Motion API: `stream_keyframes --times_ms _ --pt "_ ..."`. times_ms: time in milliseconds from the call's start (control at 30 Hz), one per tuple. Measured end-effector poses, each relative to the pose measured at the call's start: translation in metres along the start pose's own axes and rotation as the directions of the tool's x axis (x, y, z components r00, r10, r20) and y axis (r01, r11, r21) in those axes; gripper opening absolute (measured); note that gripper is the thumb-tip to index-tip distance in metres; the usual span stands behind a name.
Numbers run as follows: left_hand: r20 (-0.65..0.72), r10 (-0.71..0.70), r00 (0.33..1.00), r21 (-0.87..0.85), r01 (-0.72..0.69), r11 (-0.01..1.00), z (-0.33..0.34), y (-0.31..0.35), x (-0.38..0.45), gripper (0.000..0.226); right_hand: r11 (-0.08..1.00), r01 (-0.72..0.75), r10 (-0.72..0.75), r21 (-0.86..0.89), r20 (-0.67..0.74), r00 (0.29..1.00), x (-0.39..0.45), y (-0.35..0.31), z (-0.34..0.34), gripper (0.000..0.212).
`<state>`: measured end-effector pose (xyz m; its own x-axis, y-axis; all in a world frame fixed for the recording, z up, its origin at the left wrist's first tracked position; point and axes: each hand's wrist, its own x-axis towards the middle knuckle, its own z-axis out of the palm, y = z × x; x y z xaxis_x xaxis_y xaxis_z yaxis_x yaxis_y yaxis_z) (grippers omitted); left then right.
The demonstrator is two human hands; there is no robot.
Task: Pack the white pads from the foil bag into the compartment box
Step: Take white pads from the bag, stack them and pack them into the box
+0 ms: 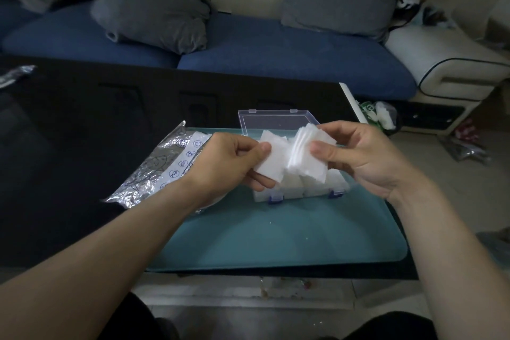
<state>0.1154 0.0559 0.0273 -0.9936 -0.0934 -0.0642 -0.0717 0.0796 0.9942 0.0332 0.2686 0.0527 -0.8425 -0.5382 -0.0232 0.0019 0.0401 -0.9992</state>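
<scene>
Left hand (231,157) pinches single pad (271,163); right hand (356,157) grips pad stack (306,154) above compartment box (300,188)

No readable text showing anywhere. Only markings: the crinkled silver foil bag (154,171) is carrying a white label strip (184,159) printed with a column of small round blue symbols, running diagonally along the strip. They're looking like pictogram icons, possibly care or usage signs, but too small and blurred to make out. No letters, numbers or brand visible on them. A green-and-white wrapper (368,110) past the table edge is showing print, also illegible.
</scene>
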Motion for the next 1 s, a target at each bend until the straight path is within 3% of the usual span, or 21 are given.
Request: stream_keyframes --times_ms 100,200,333,433,533,633,733,800,900,1000 --pt "0.001 0.016 1.000 0.040 -0.016 0.999 0.001 -0.002 0.002 0.022 0.999 0.001 -0.005 0.048 0.086 0.996 -0.002 -0.001 0.005 0.031" --pt "0.012 0.048 0.999 0.046 -0.049 0.998 0.007 0.001 0.000 0.020 0.989 0.010 -0.004 -0.145 0.042 0.999 0.000 0.003 0.019 0.038" --pt "0.081 -0.069 0.994 -0.224 0.086 0.971 0.013 0.007 0.000 0.038 0.951 0.071 -0.112 -0.301 -0.123 0.986 0.008 0.006 0.031 0.042" --pt "0.292 -0.121 0.949 -0.364 0.227 0.903 0.008 0.010 0.001 0.060 0.930 0.154 -0.196 -0.332 -0.096 0.976 0.009 0.008 0.039 0.037" --pt "0.327 -0.109 0.939 -0.397 0.241 0.886 0.009 0.010 -0.001 0.049 0.885 0.228 -0.264 -0.405 -0.033 0.964 0.008 0.009 0.050 0.024" --pt "0.275 -0.156 0.949 -0.425 0.266 0.865 0.012 0.010 -0.001 0.021 0.840 0.231 -0.208 -0.491 0.102 0.973 0.005 0.007 0.044 0.063" --pt "0.383 -0.159 0.910 -0.496 0.347 0.796 0.011 0.012 -0.003 0.025 0.747 0.234 -0.111 -0.623 0.230 0.967 -0.001 0.006 0.046 0.103" --pt "0.479 -0.129 0.868 -0.503 0.393 0.770 0.012 0.014 -0.004 0.030 0.738 0.256 -0.143 -0.625 0.226 0.964 -0.002 0.007 0.055 0.096" --pt "0.482 -0.119 0.868 -0.497 0.383 0.779 0.013 0.013 -0.001 0.029 0.672 0.289 -0.234 -0.681 0.174 0.956 -0.003 0.001 0.060 0.062" --pt "0.407 -0.152 0.901 -0.515 0.364 0.776 0.013 0.011 0.001 0.036 0.521 0.262 -0.220 -0.812 0.168 0.961 -0.005 -0.005 0.063 0.069"
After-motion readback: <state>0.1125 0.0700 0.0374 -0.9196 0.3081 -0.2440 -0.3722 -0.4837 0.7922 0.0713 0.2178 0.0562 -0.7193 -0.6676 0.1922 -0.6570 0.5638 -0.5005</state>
